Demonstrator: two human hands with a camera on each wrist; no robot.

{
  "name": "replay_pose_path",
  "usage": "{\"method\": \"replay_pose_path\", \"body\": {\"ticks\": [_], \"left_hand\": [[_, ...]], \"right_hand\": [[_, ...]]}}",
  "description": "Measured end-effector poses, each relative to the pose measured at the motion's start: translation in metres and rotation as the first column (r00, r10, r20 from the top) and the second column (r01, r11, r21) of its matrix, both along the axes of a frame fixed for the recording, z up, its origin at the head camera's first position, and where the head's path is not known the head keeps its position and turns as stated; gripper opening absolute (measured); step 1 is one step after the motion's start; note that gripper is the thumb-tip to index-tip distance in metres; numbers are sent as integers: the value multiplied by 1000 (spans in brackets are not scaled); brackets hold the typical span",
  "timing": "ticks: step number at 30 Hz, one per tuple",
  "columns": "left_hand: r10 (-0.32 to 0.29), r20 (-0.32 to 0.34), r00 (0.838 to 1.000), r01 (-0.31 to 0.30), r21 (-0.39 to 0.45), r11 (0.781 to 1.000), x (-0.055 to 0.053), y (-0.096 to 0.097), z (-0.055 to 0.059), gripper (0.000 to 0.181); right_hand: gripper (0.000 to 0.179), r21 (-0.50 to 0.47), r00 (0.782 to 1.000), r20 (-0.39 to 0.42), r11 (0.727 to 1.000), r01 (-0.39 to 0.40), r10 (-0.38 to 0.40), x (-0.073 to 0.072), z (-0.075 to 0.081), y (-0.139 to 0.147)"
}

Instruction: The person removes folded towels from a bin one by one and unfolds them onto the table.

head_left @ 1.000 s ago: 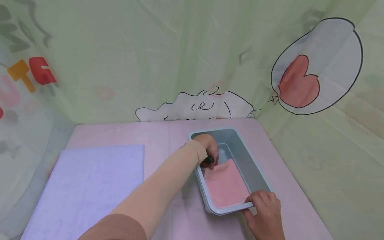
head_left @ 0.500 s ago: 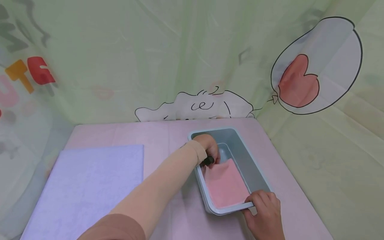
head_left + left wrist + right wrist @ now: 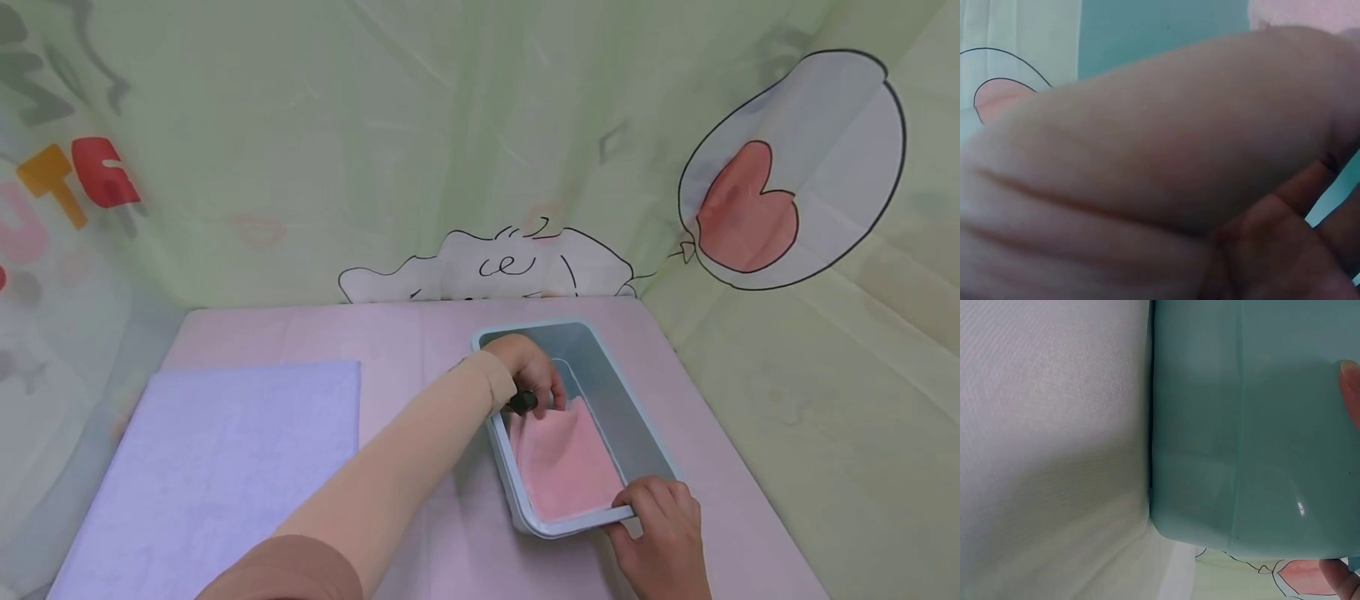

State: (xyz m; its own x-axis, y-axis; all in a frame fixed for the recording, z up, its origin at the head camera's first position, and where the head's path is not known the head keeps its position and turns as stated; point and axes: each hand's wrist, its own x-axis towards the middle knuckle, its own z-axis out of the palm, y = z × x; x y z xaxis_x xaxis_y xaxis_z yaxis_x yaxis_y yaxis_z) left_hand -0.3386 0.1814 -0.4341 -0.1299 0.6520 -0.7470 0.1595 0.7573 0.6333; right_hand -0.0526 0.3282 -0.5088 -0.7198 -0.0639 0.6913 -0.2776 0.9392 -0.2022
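Observation:
A grey-blue plastic bin point(image 3: 626, 408) stands at the right of the table, long side running away from me. Inside it lies a pink cloth point(image 3: 573, 475), flat at the near end and lifted into folds at its far left. My left hand point(image 3: 531, 371) reaches over the bin's left rim and pinches the cloth's far edge; its thumb is hidden. At the near right corner my right hand point(image 3: 663, 533) grips the rim, thumb below and fingers on top. The left wrist view is mostly filled by the hand, with a bit of pink cloth point(image 3: 1310, 12) behind.
A lavender folded cloth or mat point(image 3: 247, 450) lies flat on the left of the pink-covered table point(image 3: 405, 342). Behind and beside the table hang pale curtains point(image 3: 300, 150) printed with a balloon and letters. A small black object point(image 3: 522, 402) sits at the left wrist.
The left hand's fingers have shifted slightly right along the cloth's far edge, and the cloth there has been raised into folds. The right hand and the bin stay put.

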Motion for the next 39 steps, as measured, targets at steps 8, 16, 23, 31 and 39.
{"method": "replay_pose_path", "body": {"ticks": [8, 16, 23, 31, 39], "left_hand": [[6, 49, 999, -9, 69, 998, -2, 1, 0, 34], [-41, 49, 998, 33, 154, 987, -2, 2, 6, 37], [-101, -31, 994, 105, 210, 972, 2, 3, 12, 36], [-76, 3, 997, 72, 284, 956, 5, -4, 17, 27], [-44, -22, 999, 48, 313, 949, 8, -9, 25, 27]], "right_hand": [[57, 22, 1000, 19, 1000, 12, -12, 0, 2, 0], [58, 18, 1000, 25, 1000, 16, -17, -1, 2, -3], [61, 28, 999, 37, 999, 38, -39, 0, 4, -4], [58, 32, 998, 48, 999, 42, -44, 2, 5, -6], [58, 44, 998, 40, 998, 50, -52, 2, 4, -5]]}}
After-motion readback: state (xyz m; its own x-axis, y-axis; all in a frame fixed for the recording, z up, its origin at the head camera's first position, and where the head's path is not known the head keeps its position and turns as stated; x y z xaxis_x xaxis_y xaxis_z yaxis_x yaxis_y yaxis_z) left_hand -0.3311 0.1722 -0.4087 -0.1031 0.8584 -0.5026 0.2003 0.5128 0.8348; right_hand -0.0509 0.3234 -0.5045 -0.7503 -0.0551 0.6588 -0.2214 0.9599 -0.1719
